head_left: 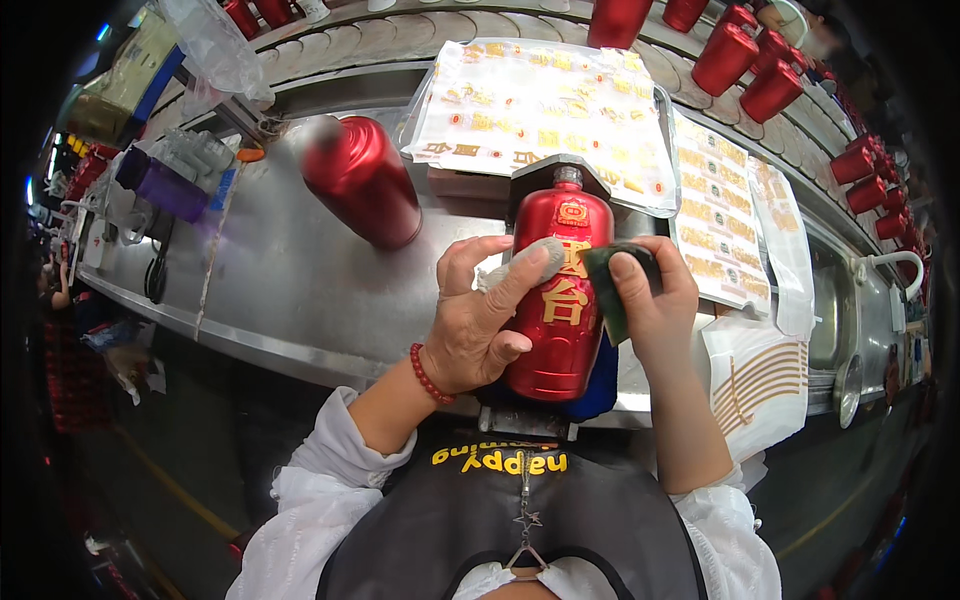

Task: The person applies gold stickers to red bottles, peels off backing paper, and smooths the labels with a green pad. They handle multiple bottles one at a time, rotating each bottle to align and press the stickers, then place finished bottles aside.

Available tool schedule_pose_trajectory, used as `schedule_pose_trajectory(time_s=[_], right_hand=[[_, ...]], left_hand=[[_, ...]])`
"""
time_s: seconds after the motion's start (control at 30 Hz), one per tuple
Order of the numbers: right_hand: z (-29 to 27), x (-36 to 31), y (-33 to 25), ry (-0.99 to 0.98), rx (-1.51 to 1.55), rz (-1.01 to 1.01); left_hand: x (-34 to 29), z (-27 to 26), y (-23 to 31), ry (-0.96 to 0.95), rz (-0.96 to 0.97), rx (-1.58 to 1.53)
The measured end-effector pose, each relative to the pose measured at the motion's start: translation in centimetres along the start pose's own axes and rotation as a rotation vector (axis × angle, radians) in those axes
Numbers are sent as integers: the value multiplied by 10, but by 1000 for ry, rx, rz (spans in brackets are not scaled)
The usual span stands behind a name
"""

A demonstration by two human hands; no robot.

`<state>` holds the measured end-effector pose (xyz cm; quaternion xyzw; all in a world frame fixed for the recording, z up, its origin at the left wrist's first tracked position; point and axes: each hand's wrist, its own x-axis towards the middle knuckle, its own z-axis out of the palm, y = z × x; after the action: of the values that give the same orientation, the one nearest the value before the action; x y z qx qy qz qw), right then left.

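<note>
A red bottle (562,345) with raised gold characters lies before me, its neck pointing away, on a dark blue cushioned support (602,385). My left hand (468,318) is at its left side, fingers apart; a whitish covering wraps the index fingertip, which presses on the gold characters. Another white patch shows among the fingers, partly hidden. My right hand (655,290) pinches a thin dark green piece (612,292), perhaps a scraper or pad, whose edge meets the characters' right side. Behind the bottle's neck is a dark angular rest (592,178).
Another red bottle (365,185) stands to the left on the steel table (290,280). Gold character sheets (545,95) lie on a tray at the back, with more sheets (715,215) at the right. A purple bottle (165,185) is far left. Several red bottles (725,58) stand on the conveyor (430,32).
</note>
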<state>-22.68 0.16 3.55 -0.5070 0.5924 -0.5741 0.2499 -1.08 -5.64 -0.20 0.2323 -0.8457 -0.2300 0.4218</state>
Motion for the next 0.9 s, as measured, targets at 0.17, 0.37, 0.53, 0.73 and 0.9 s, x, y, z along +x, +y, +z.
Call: schedule_pose_trajectory(time_s=[0.17,0.37,0.53,0.73,0.9], right_hand=[[-6,19,-1,49,-179,-155],[-10,35,-75,-741,-487,-659],[8,68,-69,-352,-811,-915],[-18,62,-42,-380,-303,-484],[-32,-4,-45,-808,-205,-647]], left_hand=[[-15,-3,2,-16,-40,4],[-39,-7,33,-149,-116,203],[-31,-9,45,-123,-120,317],[-39,3,36,-53,-106,245],[-45,2,31,-101,-136,225]])
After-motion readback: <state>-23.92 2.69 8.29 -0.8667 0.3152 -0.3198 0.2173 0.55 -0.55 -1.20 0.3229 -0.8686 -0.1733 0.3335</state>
